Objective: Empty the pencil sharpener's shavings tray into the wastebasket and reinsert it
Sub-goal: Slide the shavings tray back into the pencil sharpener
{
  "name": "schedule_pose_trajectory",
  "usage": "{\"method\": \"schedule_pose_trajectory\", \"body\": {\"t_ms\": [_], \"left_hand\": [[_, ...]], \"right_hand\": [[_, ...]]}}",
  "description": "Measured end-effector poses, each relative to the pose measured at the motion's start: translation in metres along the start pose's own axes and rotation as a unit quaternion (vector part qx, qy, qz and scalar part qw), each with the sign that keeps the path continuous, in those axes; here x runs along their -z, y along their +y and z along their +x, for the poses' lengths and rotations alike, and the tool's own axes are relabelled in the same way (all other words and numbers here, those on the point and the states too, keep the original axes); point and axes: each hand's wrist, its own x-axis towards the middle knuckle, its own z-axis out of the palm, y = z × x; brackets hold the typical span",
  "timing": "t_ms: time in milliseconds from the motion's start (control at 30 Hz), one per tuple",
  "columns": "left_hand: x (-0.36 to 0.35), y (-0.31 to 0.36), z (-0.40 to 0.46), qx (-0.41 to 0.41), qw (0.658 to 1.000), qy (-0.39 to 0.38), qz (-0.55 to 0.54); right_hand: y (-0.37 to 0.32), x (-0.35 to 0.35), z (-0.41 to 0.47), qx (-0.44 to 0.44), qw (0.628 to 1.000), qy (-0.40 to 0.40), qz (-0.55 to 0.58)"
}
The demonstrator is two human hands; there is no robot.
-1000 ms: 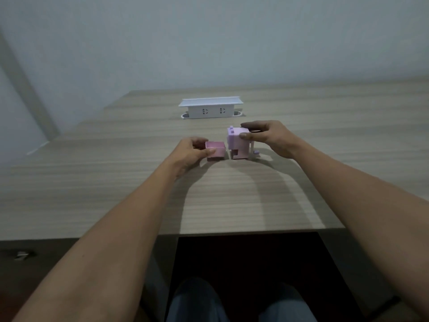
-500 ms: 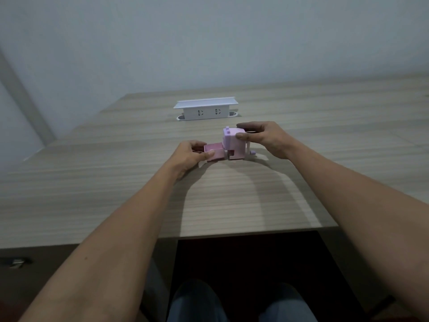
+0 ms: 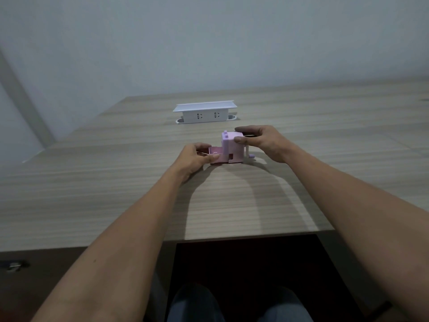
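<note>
A small lilac pencil sharpener (image 3: 234, 148) stands on the wooden desk (image 3: 232, 201), its crank on the right side. My right hand (image 3: 262, 141) grips its top and right side. A pink shavings tray (image 3: 216, 154) sticks out of the sharpener's left side, its right end partly inside the body. My left hand (image 3: 192, 159) pinches the tray's left end between thumb and fingers. No wastebasket is in view.
A white pop-up socket box (image 3: 204, 111) sits further back on the desk. The desk's front edge runs just above my lap, with a dark kneehole below. A plain wall stands behind the desk.
The tray, held apart to the left of the sharpener a second ago, has slid right and its end has entered the sharpener's body. My right hand kept its hold.
</note>
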Motion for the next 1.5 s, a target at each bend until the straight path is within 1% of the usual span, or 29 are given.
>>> {"method": "schedule_pose_trajectory", "body": {"t_ms": [267,500,667,800,900,1000,1067,1200,1300,1500], "left_hand": [[-0.003,-0.003,0.0,-0.022,1.0,-0.005,0.006],[-0.02,0.006,0.0,-0.033,0.997,-0.056,0.032],[-0.024,0.013,0.0,-0.04,0.996,-0.074,0.036],[-0.023,0.01,-0.001,-0.058,0.996,-0.06,0.006],[-0.025,0.01,0.001,-0.067,0.996,-0.055,-0.009],[-0.026,0.014,0.009,-0.069,0.997,-0.044,-0.014],[-0.027,0.019,0.019,-0.075,0.996,-0.035,-0.023],[-0.024,0.031,0.048,-0.093,0.995,-0.025,-0.007],[-0.023,0.036,0.079,-0.095,0.995,-0.019,0.002],[-0.021,0.035,0.149,-0.096,0.995,-0.011,0.002]], "right_hand": [[0.001,0.002,0.0,0.002,1.0,-0.004,-0.002],[0.003,-0.004,0.0,0.012,1.0,0.003,0.009],[0.008,-0.007,-0.005,0.026,0.999,0.017,0.026],[0.013,0.001,-0.012,0.016,0.999,0.014,0.038],[0.018,0.005,-0.014,0.003,0.999,-0.021,0.028],[0.014,0.006,-0.007,0.008,0.999,-0.028,0.012],[0.011,0.009,0.003,0.014,1.0,-0.026,0.005],[0.009,0.017,0.032,0.032,0.999,-0.012,0.003],[0.012,0.023,0.062,0.038,0.999,0.012,0.018],[0.021,0.034,0.123,0.048,0.999,0.022,0.001]]}}
